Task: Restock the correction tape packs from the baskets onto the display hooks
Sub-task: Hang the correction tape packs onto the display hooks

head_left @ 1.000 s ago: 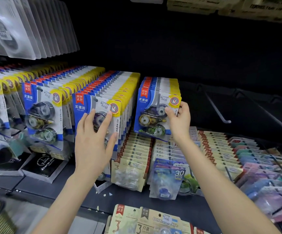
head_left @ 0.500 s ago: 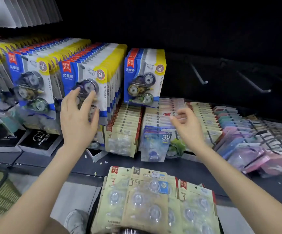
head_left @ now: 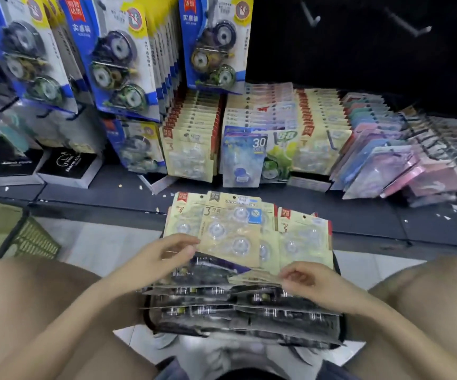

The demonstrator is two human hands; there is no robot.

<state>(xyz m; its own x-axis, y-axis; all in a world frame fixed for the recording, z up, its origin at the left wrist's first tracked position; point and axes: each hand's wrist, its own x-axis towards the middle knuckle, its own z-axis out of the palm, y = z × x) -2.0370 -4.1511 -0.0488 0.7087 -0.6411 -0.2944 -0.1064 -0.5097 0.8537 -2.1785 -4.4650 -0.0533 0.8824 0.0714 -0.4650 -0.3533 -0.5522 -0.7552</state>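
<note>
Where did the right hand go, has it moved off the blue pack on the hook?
Yes. The right hand has dropped down from the hanging blue pack to the basket, its fingers at the yellow packs.

Correction tape packs (head_left: 230, 229): glossy clear plastic blisters on matt cream card. Display hooks (head_left: 410, 24): bare metal. Green basket (head_left: 34, 238): perforated plastic.
</note>
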